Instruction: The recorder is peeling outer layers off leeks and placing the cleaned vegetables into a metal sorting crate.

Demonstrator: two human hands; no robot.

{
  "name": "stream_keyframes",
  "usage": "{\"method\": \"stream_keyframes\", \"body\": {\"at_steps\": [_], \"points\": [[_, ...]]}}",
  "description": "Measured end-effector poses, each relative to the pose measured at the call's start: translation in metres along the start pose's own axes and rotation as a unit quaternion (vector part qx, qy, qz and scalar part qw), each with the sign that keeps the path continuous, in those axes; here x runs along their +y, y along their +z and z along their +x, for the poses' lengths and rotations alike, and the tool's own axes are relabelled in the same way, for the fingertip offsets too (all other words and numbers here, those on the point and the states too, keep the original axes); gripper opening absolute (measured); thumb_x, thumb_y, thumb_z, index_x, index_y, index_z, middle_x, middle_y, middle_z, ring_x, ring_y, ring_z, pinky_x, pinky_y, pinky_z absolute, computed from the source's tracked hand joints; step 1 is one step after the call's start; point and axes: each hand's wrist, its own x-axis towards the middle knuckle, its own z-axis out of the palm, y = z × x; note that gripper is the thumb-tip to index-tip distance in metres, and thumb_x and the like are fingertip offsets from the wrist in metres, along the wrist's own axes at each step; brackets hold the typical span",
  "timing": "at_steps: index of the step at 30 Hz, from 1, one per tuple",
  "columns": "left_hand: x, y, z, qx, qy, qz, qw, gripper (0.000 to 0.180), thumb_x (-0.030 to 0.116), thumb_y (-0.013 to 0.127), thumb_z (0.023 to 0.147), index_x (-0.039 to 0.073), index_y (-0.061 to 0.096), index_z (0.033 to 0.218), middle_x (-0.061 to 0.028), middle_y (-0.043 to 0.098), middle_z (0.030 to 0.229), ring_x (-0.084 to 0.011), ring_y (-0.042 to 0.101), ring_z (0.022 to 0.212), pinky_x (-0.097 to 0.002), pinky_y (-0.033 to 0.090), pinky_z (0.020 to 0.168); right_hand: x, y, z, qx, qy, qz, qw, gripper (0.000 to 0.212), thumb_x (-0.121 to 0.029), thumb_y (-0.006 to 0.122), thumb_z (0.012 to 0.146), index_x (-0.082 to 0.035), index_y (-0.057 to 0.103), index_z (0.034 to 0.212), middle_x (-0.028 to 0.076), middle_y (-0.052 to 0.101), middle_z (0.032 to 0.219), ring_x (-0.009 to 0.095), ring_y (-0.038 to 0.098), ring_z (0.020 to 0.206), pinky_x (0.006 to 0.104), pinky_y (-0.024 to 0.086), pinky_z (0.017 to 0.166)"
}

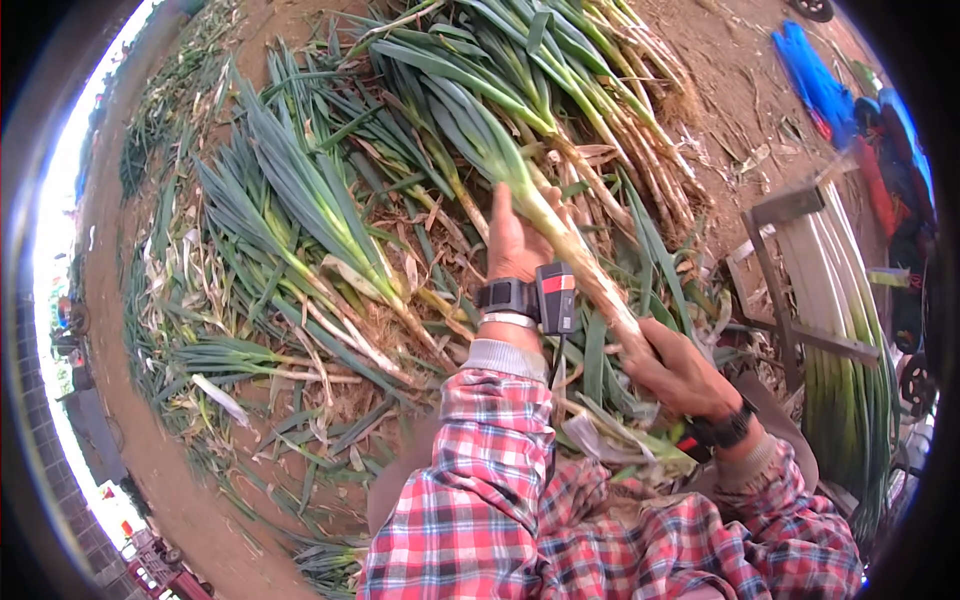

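Between my two hands lies a large leek (573,248), slanting from its green leaves at the upper left to its pale, soil-stained shank at the lower right. My left hand (517,235) is under the stalk where the leaves begin, thumb raised along one side and fingers partly hidden behind it. Lower down, my right hand (685,370) is closed around the shank's lower end, covering the root tip. More untrimmed leeks (620,140) are heaped just beyond my hands. Another group of leeks (300,215) rests on the ground to the left.
Stripped leaves and peelings (240,400) litter the brown soil all around. On the right, a metal frame (785,300) holds a stack of cleaned leeks (835,270) with white shanks. Bright blue fabric (815,80) lies at the upper right, near wheels. A red machine (160,565) stands far lower left.
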Motion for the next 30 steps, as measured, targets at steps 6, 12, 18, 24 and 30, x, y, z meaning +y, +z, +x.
{"method": "stream_keyframes", "body": {"at_steps": [6, 12, 18, 24, 30], "points": [[-0.076, 0.037, -0.145, -0.058, 0.036, 0.028, 0.997, 0.037, 0.041, 0.054, 0.097, 0.007, 0.054, 0.113, -0.0075, 0.065, 0.095, -0.0207, 0.065, 0.083, -0.0365, 0.055, 0.075, 0.025, -0.001, -0.156, 0.015, 0.024, -0.031, 0.999, 0.029, -0.012, 0.063, 0.088, 0.000, 0.053, 0.111, 0.008, 0.052, 0.072, 0.016, 0.048, 0.061, 0.0318, 0.041, 0.056], [-0.033, 0.077, -0.246, -0.231, 0.175, 0.181, 0.940, 0.036, 0.032, 0.061, 0.095, 0.007, 0.055, 0.120, -0.0083, 0.066, 0.106, -0.0183, 0.065, 0.093, -0.0342, 0.054, 0.080, 0.040, 0.027, -0.193, 0.034, -0.055, 0.038, 0.997, 0.027, -0.017, 0.062, 0.093, 0.000, 0.053, 0.113, 0.000, 0.054, 0.080, 0.008, 0.049, 0.071, 0.0260, 0.042, 0.062], [-0.011, 0.103, -0.318, -0.217, 0.311, 0.266, 0.886, 0.030, 0.023, 0.065, 0.093, 0.009, 0.055, 0.118, 0.0002, 0.064, 0.100, -0.0103, 0.061, 0.083, -0.0275, 0.051, 0.070, -0.016, 0.073, -0.186, 0.036, -0.164, 0.249, 0.954, 0.037, -0.033, 0.060, 0.096, -0.003, 0.054, 0.117, -0.006, 0.047, 0.072, 0.003, 0.042, 0.060, 0.0210, 0.035, 0.051], [-0.019, 0.101, -0.344, -0.242, 0.280, 0.309, 0.876, 0.029, 0.016, 0.068, 0.090, 0.007, 0.056, 0.115, -0.0006, 0.064, 0.101, -0.0113, 0.062, 0.085, -0.0271, 0.053, 0.071, -0.014, 0.088, -0.207, 0.119, -0.240, 0.204, 0.942, 0.034, -0.035, 0.060, 0.096, -0.003, 0.057, 0.107, -0.006, 0.046, 0.070, 0.006, 0.038, 0.060, 0.0240, 0.033, 0.052], [-0.032, 0.112, -0.351, -0.274, 0.298, 0.338, 0.850, 0.031, 0.016, 0.069, 0.089, 0.004, 0.057, 0.115, -0.0026, 0.064, 0.101, -0.0113, 0.063, 0.083, -0.0260, 0.053, 0.068, -0.015, 0.086, -0.231, 0.249, -0.276, 0.083, 0.925, 0.030, -0.026, 0.061, 0.095, 0.000, 0.056, 0.108, 0.006, 0.052, 0.068, 0.012, 0.045, 0.061, 0.0302, 0.039, 0.055]]}}
